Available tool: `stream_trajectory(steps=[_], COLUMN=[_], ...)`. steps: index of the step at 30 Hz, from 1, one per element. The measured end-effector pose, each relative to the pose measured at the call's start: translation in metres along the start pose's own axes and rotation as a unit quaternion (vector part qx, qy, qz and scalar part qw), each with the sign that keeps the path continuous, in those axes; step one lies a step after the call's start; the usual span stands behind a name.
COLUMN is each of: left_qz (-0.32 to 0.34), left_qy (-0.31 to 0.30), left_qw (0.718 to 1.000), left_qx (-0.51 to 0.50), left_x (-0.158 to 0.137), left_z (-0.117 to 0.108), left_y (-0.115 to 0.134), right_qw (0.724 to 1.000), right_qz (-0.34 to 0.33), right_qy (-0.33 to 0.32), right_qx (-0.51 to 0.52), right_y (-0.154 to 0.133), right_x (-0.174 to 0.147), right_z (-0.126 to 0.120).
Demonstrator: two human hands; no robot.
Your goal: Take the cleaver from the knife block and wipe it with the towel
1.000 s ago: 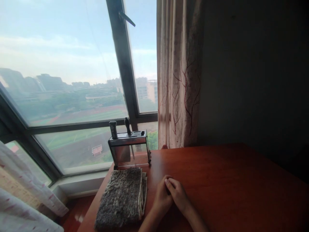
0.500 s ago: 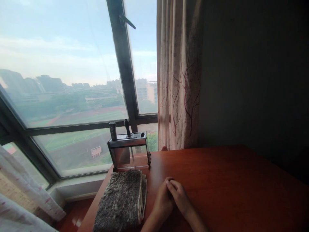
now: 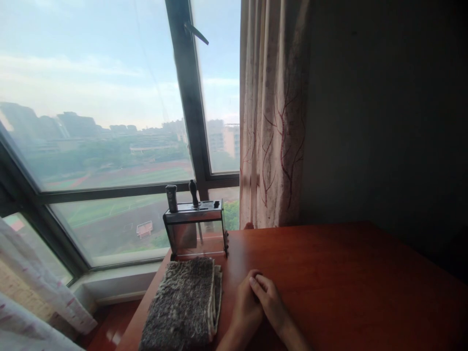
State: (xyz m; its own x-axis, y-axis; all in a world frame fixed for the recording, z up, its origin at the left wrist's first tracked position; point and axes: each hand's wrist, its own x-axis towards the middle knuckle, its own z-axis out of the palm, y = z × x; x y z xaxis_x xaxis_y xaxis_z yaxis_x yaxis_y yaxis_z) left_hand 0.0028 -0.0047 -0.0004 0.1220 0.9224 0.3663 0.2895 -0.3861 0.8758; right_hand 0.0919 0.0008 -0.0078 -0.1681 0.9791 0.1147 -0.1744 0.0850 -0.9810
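Two bare hands rest together on a reddish-brown wooden table (image 3: 329, 273), the right hand (image 3: 268, 301) laid across the fingers of the left hand (image 3: 245, 306). Both lie loose and flat against the tabletop, touching each other and gripping nothing.

Just beside the left hand, on its outer side, lies a folded grey-brown shaggy woven cloth (image 3: 185, 304), stacked in several layers with its long edge running away from the person; hand and cloth sit near each other but apart.

Beyond the cloth's far end, ahead and to the left of the hands, stands a clear-sided knife holder with a metal top (image 3: 194, 229) at the table's back corner. Two dark handles rise upright from its top, a squarer grey one (image 3: 171, 198) and a slimmer black one (image 3: 193, 192) beside it.

Farther ahead of the hands hangs a pale curtain printed with red branch patterns (image 3: 272, 122). To its left a dark-framed window (image 3: 188, 112) looks out on green fields and hazy buildings under a bright sky.
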Motion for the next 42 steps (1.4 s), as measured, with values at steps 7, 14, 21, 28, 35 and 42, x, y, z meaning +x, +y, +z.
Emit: stream_trajectory(steps=[7,14,21,28,35,42], left_qz=[0.003,0.029,0.039,0.048,0.042,0.039], left_qy=[0.013,-0.008,-0.047,0.008,0.026,-0.005], left_qw=[0.999,0.996,0.976,0.916,0.863,0.881], left_qx=[0.034,0.080,0.210,0.398,0.504,0.471], left_x=[0.001,-0.005,-0.006,-0.008,-0.022,-0.029], left_z=[0.002,-0.004,-0.046,-0.152,-0.233,-0.211], left_y=[0.003,-0.006,0.007,-0.007,-0.048,-0.055], right_qw=[1.000,0.999,0.997,0.985,0.983,0.971], right_qz=[-0.006,0.001,-0.009,0.034,0.018,-0.018], right_qy=[0.004,-0.008,0.060,0.163,0.156,0.139], right_qx=[-0.026,-0.036,-0.040,-0.044,-0.097,-0.194], right_y=[0.003,0.000,-0.005,0.009,0.010,0.007], right_x=[0.001,0.001,0.009,0.016,0.012,0.010], right_z=[0.001,0.000,-0.019,-0.031,-0.022,-0.023])
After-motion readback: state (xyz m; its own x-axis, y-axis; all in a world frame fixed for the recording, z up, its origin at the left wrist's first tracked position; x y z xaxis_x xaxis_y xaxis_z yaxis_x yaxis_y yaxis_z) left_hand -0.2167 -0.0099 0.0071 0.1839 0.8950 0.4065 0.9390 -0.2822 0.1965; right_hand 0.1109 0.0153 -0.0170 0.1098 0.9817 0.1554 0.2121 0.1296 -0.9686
